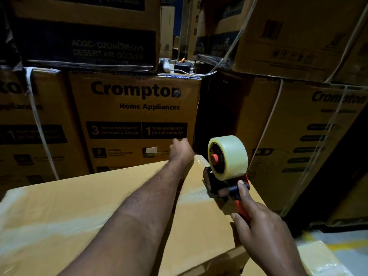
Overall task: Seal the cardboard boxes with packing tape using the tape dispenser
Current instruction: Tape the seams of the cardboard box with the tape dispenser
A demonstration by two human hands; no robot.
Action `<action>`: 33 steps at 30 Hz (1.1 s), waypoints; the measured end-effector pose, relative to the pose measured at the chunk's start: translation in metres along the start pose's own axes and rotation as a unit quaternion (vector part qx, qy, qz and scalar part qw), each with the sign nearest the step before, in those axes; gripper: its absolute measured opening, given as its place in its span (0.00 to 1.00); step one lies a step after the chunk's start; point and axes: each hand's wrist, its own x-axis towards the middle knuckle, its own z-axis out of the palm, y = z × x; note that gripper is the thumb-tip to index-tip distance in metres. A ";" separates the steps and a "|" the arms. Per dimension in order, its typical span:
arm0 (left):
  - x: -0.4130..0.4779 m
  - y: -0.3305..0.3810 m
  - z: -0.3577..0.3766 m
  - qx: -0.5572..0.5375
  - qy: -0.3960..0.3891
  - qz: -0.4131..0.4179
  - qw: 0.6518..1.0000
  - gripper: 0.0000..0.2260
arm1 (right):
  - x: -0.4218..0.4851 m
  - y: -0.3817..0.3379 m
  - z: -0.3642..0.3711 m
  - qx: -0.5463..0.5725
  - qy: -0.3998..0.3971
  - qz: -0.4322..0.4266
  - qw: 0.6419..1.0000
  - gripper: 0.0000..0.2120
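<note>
Both arms are bare as far up as they show, and the left forearm (pixel 139 212) is long and lean, with fine hair along it and a faint curved crease across it partway up. The left grip (pixel 180 149) is blurred, so its fingers can't be made out. The right grip (pixel 256 222) is broad-backed, with short, plain nails on thumb and forefinger, above a bare right forearm (pixel 278 261).
</note>
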 end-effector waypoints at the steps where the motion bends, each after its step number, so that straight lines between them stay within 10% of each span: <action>1: 0.000 -0.001 0.001 -0.012 0.032 0.013 0.999 0.18 | 0.000 -0.001 0.000 0.001 0.001 -0.001 1.000 0.41; 4: -0.003 -0.006 0.004 -0.096 0.061 0.084 0.990 0.05 | 0.000 -0.001 0.000 0.000 0.001 -0.007 1.000 0.41; 12: -0.013 -0.002 -0.007 0.074 -0.106 0.113 0.985 0.17 | 0.000 0.001 0.000 -0.019 -0.005 0.004 1.000 0.40; 28: -0.011 -0.004 -0.001 0.103 -0.119 0.112 0.981 0.22 | -0.038 0.017 -0.040 -0.023 -0.048 0.065 0.996 0.37; 33: -0.030 0.001 -0.007 0.121 -0.074 0.251 0.957 0.19 | -0.059 0.018 -0.049 -0.029 -0.045 0.081 0.995 0.37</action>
